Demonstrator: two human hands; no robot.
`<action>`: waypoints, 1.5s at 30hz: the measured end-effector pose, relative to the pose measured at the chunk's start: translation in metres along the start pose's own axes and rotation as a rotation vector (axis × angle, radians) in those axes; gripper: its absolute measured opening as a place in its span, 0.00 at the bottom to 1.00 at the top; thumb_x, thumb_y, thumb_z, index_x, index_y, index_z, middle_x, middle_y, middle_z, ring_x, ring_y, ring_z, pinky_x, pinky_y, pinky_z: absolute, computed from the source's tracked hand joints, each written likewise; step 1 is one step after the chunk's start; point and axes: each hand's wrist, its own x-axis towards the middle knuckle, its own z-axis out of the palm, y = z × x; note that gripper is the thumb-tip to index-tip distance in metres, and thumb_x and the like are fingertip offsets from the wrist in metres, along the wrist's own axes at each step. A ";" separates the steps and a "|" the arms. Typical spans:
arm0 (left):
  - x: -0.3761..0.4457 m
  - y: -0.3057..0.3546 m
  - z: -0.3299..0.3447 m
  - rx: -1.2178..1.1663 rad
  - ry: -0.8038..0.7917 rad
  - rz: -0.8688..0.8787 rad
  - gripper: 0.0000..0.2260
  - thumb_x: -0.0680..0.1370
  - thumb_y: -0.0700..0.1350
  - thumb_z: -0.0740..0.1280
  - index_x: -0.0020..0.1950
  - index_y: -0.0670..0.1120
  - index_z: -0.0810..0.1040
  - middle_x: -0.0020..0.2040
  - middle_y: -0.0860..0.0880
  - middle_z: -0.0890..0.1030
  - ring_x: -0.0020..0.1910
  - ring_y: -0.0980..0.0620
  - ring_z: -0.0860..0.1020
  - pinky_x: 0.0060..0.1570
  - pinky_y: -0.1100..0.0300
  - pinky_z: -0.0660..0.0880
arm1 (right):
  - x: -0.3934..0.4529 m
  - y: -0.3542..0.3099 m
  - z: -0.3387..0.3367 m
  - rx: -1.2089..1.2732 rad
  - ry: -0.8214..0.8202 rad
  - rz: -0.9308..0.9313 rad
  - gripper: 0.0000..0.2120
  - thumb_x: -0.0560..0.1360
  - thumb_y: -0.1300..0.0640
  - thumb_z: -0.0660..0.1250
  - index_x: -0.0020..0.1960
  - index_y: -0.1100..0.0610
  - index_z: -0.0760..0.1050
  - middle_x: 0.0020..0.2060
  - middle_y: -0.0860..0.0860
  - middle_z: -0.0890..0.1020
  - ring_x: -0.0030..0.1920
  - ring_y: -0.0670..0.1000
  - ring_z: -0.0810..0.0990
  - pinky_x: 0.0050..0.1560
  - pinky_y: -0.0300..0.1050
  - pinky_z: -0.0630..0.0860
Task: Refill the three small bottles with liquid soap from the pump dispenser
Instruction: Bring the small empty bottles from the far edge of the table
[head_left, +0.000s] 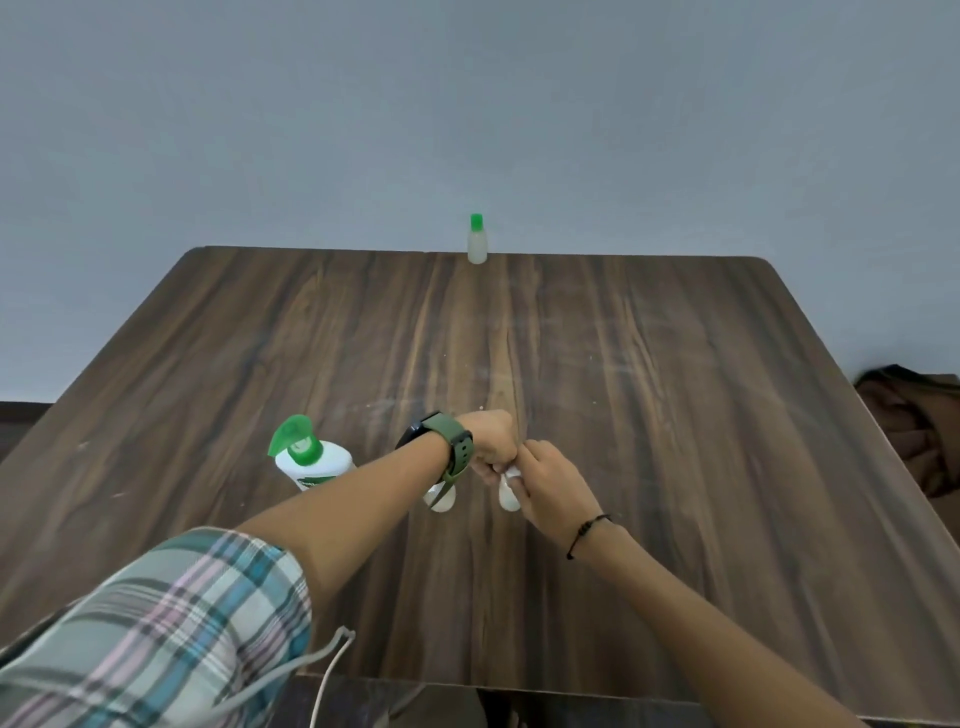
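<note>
A white soap dispenser with its green lid flipped up stands on the wooden table, left of my hands. My right hand grips the body of a small translucent bottle standing on the table. My left hand, with a green-strapped watch on the wrist, is curled over that bottle's top; the cap is hidden inside the fingers. A second small bottle stands under my left wrist, partly hidden. A third small bottle with a green cap stands upright at the table's far edge.
A grey wall rises behind the table. A brown cloth heap lies off the table's right side. A white cord hangs by the near edge, beside my plaid sleeve.
</note>
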 end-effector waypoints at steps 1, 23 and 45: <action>0.000 0.000 0.000 0.009 0.012 -0.006 0.09 0.74 0.31 0.60 0.37 0.40 0.74 0.42 0.38 0.82 0.50 0.45 0.83 0.42 0.61 0.78 | 0.001 0.001 0.000 -0.015 -0.005 -0.010 0.14 0.78 0.61 0.53 0.61 0.64 0.69 0.56 0.59 0.75 0.56 0.58 0.71 0.51 0.44 0.64; 0.004 0.000 -0.025 0.005 -0.007 0.057 0.09 0.74 0.31 0.61 0.50 0.35 0.78 0.47 0.40 0.82 0.48 0.46 0.82 0.43 0.62 0.79 | 0.015 0.006 0.001 0.176 0.056 0.035 0.13 0.75 0.53 0.61 0.57 0.56 0.69 0.49 0.51 0.76 0.45 0.47 0.66 0.44 0.39 0.65; 0.207 0.019 -0.277 -0.798 0.315 0.266 0.13 0.75 0.27 0.57 0.51 0.40 0.75 0.48 0.46 0.75 0.48 0.52 0.75 0.48 0.62 0.73 | 0.388 0.096 -0.075 0.208 0.165 0.322 0.19 0.72 0.69 0.59 0.63 0.64 0.70 0.60 0.62 0.76 0.60 0.60 0.74 0.62 0.50 0.69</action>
